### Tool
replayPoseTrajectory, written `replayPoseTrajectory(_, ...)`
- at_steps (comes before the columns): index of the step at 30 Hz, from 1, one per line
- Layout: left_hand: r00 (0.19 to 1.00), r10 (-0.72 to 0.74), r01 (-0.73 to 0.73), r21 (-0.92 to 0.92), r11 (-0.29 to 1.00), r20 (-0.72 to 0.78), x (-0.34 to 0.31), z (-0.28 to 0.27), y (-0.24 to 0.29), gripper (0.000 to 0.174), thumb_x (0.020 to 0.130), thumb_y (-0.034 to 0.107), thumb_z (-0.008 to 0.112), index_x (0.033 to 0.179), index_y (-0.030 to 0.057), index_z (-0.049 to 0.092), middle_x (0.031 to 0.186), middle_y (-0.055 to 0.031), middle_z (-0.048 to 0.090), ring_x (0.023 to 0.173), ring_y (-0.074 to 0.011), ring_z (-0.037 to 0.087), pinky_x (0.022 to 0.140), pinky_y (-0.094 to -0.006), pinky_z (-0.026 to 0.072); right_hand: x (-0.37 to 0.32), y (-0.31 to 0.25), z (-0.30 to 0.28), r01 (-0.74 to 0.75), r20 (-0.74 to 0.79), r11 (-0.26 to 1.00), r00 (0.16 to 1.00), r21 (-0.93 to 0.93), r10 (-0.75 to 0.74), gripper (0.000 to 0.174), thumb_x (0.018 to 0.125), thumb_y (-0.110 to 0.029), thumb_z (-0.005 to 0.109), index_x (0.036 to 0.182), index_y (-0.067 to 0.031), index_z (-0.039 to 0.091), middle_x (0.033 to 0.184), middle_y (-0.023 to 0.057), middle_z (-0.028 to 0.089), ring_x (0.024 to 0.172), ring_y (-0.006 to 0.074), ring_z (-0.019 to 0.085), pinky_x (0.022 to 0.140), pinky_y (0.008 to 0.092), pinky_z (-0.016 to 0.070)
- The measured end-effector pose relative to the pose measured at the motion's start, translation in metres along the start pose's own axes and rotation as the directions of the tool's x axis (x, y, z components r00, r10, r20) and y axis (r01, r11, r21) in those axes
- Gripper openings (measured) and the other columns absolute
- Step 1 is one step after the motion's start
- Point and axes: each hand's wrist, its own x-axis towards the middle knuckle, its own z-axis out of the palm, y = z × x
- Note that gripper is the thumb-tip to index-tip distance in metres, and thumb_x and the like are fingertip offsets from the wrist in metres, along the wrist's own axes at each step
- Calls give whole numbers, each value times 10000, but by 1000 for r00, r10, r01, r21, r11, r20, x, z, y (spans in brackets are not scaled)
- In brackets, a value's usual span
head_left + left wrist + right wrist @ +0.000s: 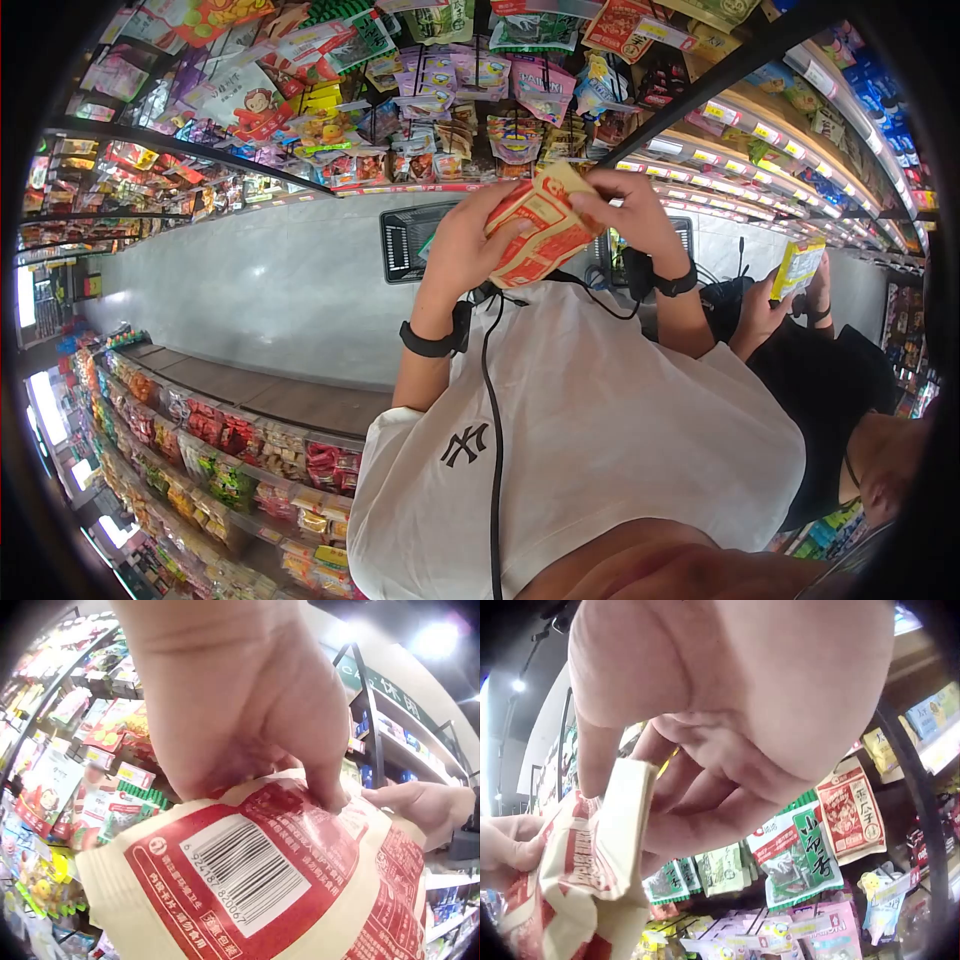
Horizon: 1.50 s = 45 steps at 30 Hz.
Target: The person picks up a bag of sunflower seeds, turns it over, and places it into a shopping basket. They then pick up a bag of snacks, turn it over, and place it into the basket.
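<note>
A red and cream snack bag (545,235) is held up in front of the chest by both hands. My left hand (465,235) grips its left side, thumb on the printed face. At the upper right corner, my right hand (635,212) pinches the cream edge. In the left wrist view a barcode shows on the bag (180,900) below my left hand (240,697), with my right hand (427,810) at the far side. The right wrist view has my right hand (727,690) with fingers curled at the bag's (574,877) cream edge; some fingertips are hidden.
Snack packs hang on shelves (430,188) ahead. A black basket (400,248) stands on the grey floor (250,290), with another basket (685,232) behind my right arm. Low shelves (330,430) run along the left. At right, another person holds a yellow pack (800,265).
</note>
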Motion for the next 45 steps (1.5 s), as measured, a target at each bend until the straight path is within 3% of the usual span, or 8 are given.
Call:
replayPoseTrajectory(7, 958, -272, 267, -55, 962, -90, -37, 8, -52, 471, 849, 245, 797, 1239, 21, 656, 1138, -189, 703, 1015, -357, 684, 896, -410, 534, 16, 10, 32, -49, 101, 974, 992, -221, 73, 258, 888, -272, 776, 899, -15, 766, 711, 117, 704, 598, 181, 640, 592, 315, 487)
replayPoseTrajectory(10, 974, -211, 214, 21, 977, -80, -62, 19, -86, 395, 876, 219, 774, 1188, 5, 662, 1095, -193, 710, 968, -351, 689, 822, -395, 545, 16, 13, 37, 7, 132, 960, 991, -281, 31, 234, 887, -208, 787, 894, 25, 762, 671, 86, 690, 567, 92, 575, 541, 274, 448)
replayPoseTrajectory(19, 910, -321, 338, -21, 941, 262, -66, 20, -110, 417, 927, 216, 735, 1298, 66, 617, 1116, -130, 732, 987, -267, 724, 822, -380, 561, -8, 31, 31, -154, -102, 946, 986, -286, 130, 238, 847, -251, 814, 875, -19, 772, 726, 110, 727, 644, 187, 710, 617, 299, 534)
replayPoseTrajectory(24, 676, -555, 579, 116, 807, 484, -92, 36, -137, 996, 827, 515, 802, 1581, 87, 312, 1344, -208, 632, 1203, -353, 642, 1003, -423, 511, -18, 52, 32, -195, -204, 940, 969, -281, 140, 273, 880, -265, 784, 942, -1, 760, 763, 142, 738, 671, 207, 728, 637, 304, 549)
replayPoseTrajectory(28, 531, -454, 500, 168, 849, 716, -119, 58, -150, 1105, 792, 623, 776, 1579, 17, 292, 1516, -271, 463, 1426, -365, 444, 1147, -405, 384, -17, 75, 34, -253, -248, 944, 948, -212, 199, 276, 897, -264, 770, 959, 4, 749, 769, 138, 740, 659, 191, 711, 624, 303, 532)
replayPoseTrajectory(38, 478, -574, 647, 176, 742, 665, -200, 82, -179, 940, 777, 564, 803, 1507, 82, 460, 1233, -207, 563, 1148, -369, 597, 983, -422, 493, 17, 329, 122, -471, -42, 849, 878, -240, 476, 354, 889, -321, 761, 1014, 9, 729, 917, 138, 758, 797, 216, 733, 724, 342, 570)
replayPoseTrajectory(43, 442, -632, 767, 97, 634, 636, -244, 94, -175, 788, 833, 460, 801, 1500, 183, 486, 1205, -182, 511, 1075, -346, 590, 949, -407, 498, 37, 422, 222, -807, 32, 590, 590, 13, 807, 343, 856, -313, 745, 1022, -13, 726, 910, 144, 753, 796, 263, 735, 729, 374, 573)
replayPoseTrajectory(45, 408, -631, 836, 8, 549, 660, -253, 100, -171, 761, 862, 413, 799, 1521, 228, 467, 1129, -143, 501, 958, -284, 572, 885, -372, 504, 37, 520, 268, -747, 28, 599, 618, -288, 785, 412, 772, -402, 725, 1018, -72, 748, 927, 177, 754, 920, 329, 731, 802, 418, 564)
